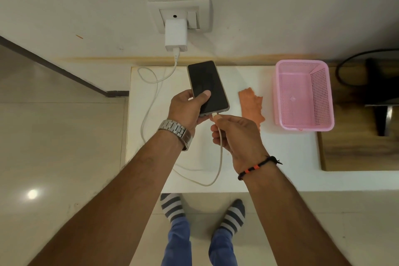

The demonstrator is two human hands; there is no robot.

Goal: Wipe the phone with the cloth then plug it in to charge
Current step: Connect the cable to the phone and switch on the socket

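Note:
My left hand holds a black phone above the white table, screen up and dark, thumb on the glass. My right hand pinches the plug end of a white charging cable right at the phone's bottom edge; the connector touches the port, but I cannot tell if it is fully seated. The cable loops over the table to a white charger plugged into the wall socket. An orange cloth lies crumpled on the table just right of the phone.
A pink plastic basket stands at the table's right part. Beyond it sits a wooden surface with a dark object and a black cord. Tiled floor lies to the left and in front, where socked feet stand.

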